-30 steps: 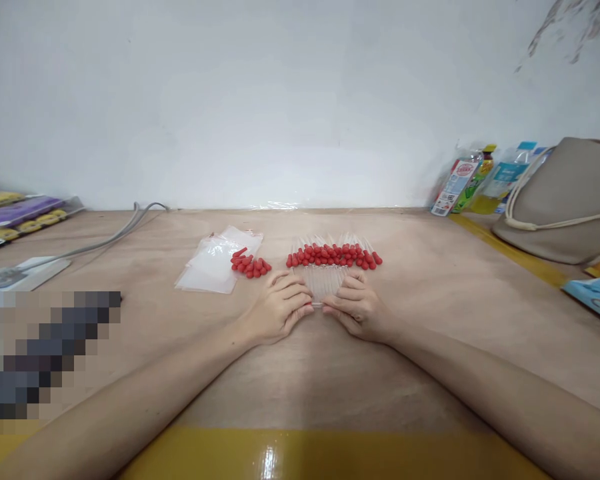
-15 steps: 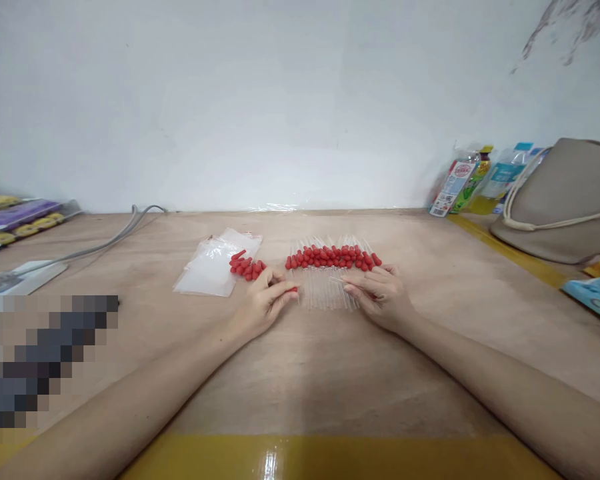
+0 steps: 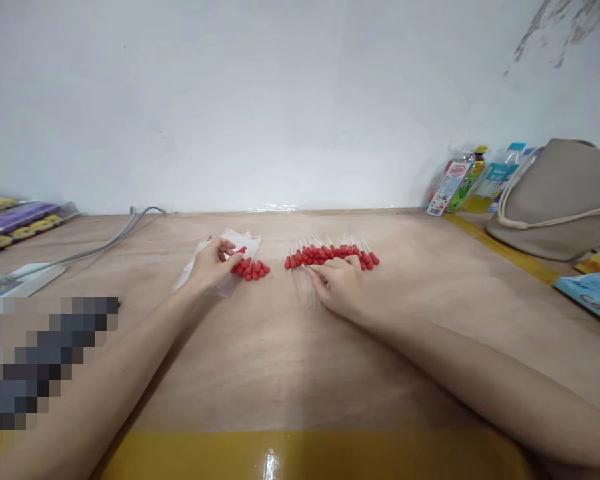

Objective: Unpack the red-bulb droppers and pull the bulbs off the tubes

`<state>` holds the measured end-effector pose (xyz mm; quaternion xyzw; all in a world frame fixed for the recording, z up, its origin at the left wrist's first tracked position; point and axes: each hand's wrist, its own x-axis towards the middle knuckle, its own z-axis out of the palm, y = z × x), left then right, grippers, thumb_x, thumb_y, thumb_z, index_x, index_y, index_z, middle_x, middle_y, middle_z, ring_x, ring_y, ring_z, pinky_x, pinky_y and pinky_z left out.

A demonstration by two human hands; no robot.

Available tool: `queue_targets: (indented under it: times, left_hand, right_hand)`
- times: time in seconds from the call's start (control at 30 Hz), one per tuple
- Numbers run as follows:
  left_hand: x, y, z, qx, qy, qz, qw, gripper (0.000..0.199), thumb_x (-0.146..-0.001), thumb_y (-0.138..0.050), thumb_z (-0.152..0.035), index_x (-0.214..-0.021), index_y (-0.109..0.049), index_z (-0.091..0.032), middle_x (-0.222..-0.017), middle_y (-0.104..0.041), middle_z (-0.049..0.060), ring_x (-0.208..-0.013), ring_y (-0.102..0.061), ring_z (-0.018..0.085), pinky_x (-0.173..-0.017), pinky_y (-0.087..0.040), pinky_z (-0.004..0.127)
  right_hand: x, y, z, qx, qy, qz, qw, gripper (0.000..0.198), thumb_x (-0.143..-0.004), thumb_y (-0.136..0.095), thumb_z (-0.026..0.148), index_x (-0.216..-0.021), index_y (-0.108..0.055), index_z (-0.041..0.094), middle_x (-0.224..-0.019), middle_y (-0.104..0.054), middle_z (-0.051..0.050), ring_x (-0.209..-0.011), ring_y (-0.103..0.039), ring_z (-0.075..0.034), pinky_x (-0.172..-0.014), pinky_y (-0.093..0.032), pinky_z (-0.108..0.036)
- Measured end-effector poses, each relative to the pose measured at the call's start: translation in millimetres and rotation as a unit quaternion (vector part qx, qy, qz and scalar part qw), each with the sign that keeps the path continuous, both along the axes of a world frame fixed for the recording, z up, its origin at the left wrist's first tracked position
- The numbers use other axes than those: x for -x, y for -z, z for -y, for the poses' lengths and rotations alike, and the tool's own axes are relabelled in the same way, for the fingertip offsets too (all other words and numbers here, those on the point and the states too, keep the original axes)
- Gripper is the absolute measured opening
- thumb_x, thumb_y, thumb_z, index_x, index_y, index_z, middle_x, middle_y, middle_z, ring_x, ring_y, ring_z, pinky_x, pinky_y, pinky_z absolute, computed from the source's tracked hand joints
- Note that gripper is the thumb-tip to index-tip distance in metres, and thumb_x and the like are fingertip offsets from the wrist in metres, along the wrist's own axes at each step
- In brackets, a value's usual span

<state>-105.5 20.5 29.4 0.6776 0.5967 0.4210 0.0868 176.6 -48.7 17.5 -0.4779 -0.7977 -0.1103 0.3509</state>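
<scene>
a loose pile of small, bulb-shaped red pieces [image 3: 254,270] lies on the pale brown wooden tabletop [image 3: 280,373], left of a row of thin clear tubes with red bulb ends [image 3: 325,254]. the left hand [image 3: 213,263] reaches the pile, fingers narrow; i cannot tell if it grips one. the right hand [image 3: 343,283] covers thin bare clear tubes [image 3: 310,292], fingers bunched, grip unclear. translucent flat plastic bags [image 3: 233,237] lie beneath the left hand.

The wooden table [image 3: 230,373] bears plastic bags [image 3: 239,239], red-bulbed droppers [image 3: 324,254] and, apparently, thin clear tubes [image 3: 311,293].

Heaped red bulbs [image 3: 254,270], left of thin clear tubes [image 3: 311,292] and a row of red-bulbed tubes [image 3: 323,253]
</scene>
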Motion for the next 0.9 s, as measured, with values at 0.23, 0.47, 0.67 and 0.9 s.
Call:
queue_targets:
  times: [0.23, 0.47, 0.67, 0.9]
  left_hand:
    - [-13, -9.7, 14, -0.062, -0.017, -0.112, 0.992, 0.025, -0.071, -0.057, -0.043, -0.078, -0.06, -0.019, -0.08, -0.061, 0.004, -0.072, -0.051, 0.018, -0.068, -0.042, 0.033]
    - [-58, -17.9, 30, -0.127, 0.049, -0.289, 0.948, 0.017, -0.075, -0.054, -0.033, -0.072, -0.064, -0.021, -0.092, -0.06, 0.005, -0.09, -0.049, 0.024, -0.081, -0.035, 0.041]
    - [-87, -19.0, 14, -0.041, 0.038, -0.341, 0.938, 0.025, -0.076, -0.049, -0.037, -0.071, -0.068, -0.021, -0.109, -0.056, 0.01, -0.106, -0.043, 0.029, -0.084, -0.031, 0.046]
    - [-105, -18.9, 0, 0.055, 0.024, -0.338, 0.939, 0.032, -0.073, -0.049, -0.044, -0.067, -0.07, -0.021, -0.119, -0.051, 0.013, -0.112, -0.037, 0.033, -0.087, -0.027, 0.05]
  right_hand:
    - [22, -9, 6, 0.069, 0.038, 0.11, 0.991, 0.019, -0.078, -0.043, 0.017, -0.069, -0.06, 0.016, -0.072, -0.064, -0.005, -0.069, -0.053, -0.016, -0.067, -0.018, -0.035]
    - [36, -9, 14, 0.104, 0.031, 0.12, 0.987, 0.022, -0.083, -0.042, 0.027, -0.085, -0.061, 0.014, -0.084, -0.065, -0.009, -0.075, -0.056, -0.019, -0.072, -0.021, -0.037]
    - [38, -4, 13, 0.13, 0.02, 0.09, 0.987, 0.044, -0.089, -0.031, 0.044, -0.077, -0.063, 0.015, -0.085, -0.064, -0.009, -0.077, -0.055, -0.02, -0.075, -0.022, -0.038]
    - [24, -12, 15, 0.12, 0.033, 0.039, 0.991, 0.038, -0.089, -0.035, 0.042, -0.081, -0.063, 0.017, -0.082, -0.064, -0.006, -0.074, -0.054, -0.016, -0.071, -0.02, -0.033]
